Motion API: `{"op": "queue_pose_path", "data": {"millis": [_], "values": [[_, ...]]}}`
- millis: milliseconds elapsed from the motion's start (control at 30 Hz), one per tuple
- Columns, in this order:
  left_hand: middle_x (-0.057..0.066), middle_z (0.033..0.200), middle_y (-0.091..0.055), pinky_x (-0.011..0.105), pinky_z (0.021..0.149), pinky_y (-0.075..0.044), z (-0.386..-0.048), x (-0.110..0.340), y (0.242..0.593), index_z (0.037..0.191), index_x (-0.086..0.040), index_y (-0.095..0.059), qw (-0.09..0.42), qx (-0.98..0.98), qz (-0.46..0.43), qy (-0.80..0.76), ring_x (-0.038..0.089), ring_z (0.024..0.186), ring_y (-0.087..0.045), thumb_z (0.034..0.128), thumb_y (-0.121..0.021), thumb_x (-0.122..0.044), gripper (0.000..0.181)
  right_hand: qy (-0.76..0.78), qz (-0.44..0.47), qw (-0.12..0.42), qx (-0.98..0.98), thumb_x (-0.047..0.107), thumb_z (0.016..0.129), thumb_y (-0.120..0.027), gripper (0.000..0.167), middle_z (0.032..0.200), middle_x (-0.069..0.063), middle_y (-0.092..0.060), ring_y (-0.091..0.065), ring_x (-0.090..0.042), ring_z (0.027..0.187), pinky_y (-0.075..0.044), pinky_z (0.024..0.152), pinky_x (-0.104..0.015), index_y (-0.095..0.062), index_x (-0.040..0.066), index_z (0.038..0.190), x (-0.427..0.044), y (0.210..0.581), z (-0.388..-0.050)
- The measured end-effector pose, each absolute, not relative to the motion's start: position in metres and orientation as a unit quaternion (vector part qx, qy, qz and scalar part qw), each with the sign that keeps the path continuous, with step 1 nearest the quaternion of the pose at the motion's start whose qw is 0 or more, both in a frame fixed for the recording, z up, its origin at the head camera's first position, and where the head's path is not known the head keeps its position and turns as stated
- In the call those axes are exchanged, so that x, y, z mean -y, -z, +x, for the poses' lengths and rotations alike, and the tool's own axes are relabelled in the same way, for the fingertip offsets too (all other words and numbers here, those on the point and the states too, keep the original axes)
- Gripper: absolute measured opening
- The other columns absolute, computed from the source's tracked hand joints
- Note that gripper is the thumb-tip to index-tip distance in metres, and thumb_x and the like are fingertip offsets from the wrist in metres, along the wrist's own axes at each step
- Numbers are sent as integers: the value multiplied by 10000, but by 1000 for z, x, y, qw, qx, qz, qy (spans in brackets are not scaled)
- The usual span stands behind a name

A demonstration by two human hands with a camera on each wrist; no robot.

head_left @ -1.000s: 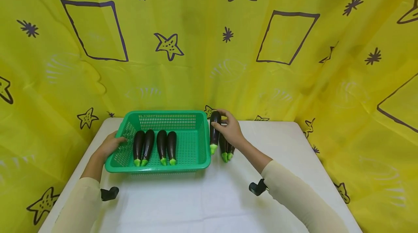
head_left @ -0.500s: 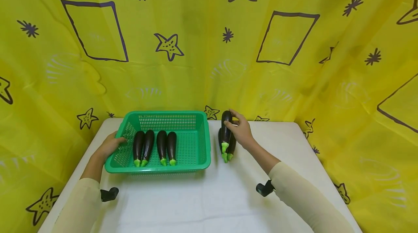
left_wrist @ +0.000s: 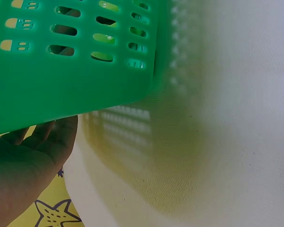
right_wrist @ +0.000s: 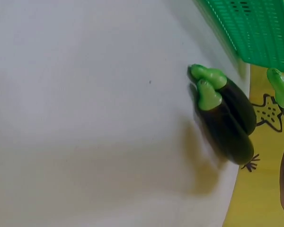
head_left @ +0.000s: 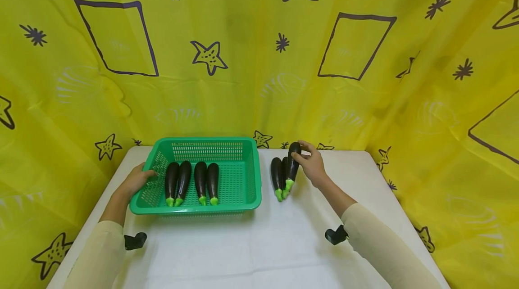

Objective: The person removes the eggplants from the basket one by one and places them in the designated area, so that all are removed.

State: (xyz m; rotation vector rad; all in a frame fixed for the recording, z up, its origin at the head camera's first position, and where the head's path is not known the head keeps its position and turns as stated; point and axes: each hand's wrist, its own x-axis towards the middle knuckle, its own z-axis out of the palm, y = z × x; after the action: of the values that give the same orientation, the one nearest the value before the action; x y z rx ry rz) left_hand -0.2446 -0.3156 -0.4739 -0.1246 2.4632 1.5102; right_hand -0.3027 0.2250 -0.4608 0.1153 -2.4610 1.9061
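Note:
My right hand [head_left: 313, 165] pinches a dark eggplant [head_left: 293, 163] with a green stem end, holding it near its top. Two more eggplants [head_left: 276, 173] lie side by side on the table just left of and partly behind it; the right wrist view shows this pair [right_wrist: 227, 130] beneath the held one [right_wrist: 283, 90]. My left hand [head_left: 135, 181] grips the left rim of a green plastic basket [head_left: 194, 210], thumb over the inside and fingers outside. Several eggplants [head_left: 184, 181] lie in the basket's left and middle part, stems toward me.
A white cloth [head_left: 251, 253] covers the table. Behind it and along the sides hangs a yellow curtain [head_left: 251, 100] with dark drawings. Dark wrist cameras [head_left: 336, 235] sit by both sleeves. The basket's right part shows bare mesh floor [head_left: 233, 185].
My right hand has carried the eggplant to the right, from beside the basket's right rim, across the two on the table to their right side. The left hand and basket stay put.

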Motion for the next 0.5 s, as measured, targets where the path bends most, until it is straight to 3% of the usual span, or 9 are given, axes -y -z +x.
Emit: {"op": "queue_pose_path", "data": {"millis": [500], "values": [[441, 1390, -420, 430, 840, -550, -243, 316, 474, 1525, 216, -181, 119, -842, -40, -525, 448, 1125, -580, 1057, -404, -127, 621, -595, 9, -1, 804, 130, 1047, -642, 624, 1540, -304, -370, -471, -497, 1359, -425, 1101, -558, -373, 1, 1594, -244, 479, -308]]}}
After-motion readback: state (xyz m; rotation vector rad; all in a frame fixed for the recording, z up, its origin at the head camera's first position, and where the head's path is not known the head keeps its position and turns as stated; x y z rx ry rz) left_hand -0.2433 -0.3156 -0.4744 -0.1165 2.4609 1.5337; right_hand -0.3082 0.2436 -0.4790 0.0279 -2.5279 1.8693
